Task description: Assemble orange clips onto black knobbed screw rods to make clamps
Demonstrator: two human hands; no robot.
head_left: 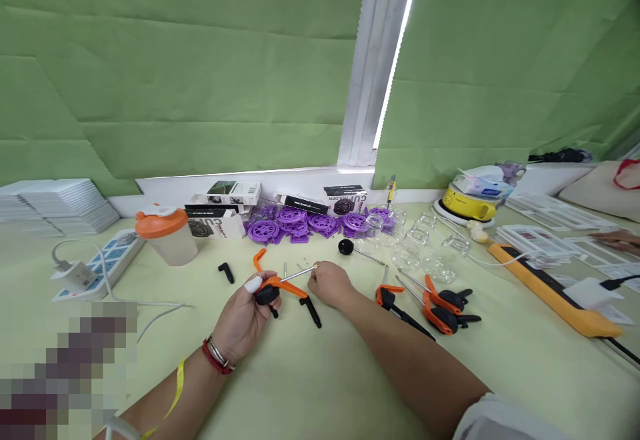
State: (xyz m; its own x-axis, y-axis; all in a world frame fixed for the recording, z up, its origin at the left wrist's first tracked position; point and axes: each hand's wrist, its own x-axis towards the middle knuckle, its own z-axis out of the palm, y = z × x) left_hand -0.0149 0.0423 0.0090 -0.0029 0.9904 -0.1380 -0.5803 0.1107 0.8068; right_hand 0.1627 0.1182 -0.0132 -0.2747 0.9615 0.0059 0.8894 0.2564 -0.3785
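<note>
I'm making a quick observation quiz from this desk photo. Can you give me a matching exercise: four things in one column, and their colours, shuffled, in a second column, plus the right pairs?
Things:
1. Shaker lid
2. Wheels
3. Wristband
4. Power strip

Colours:
A. purple
B. white and blue
C. orange
D. red

Pairs: 1-C, 2-A, 3-D, 4-B.

The wristband sits on the left hand, which holds an orange-and-black clamp; the right hand pinches its metal rod.
</note>
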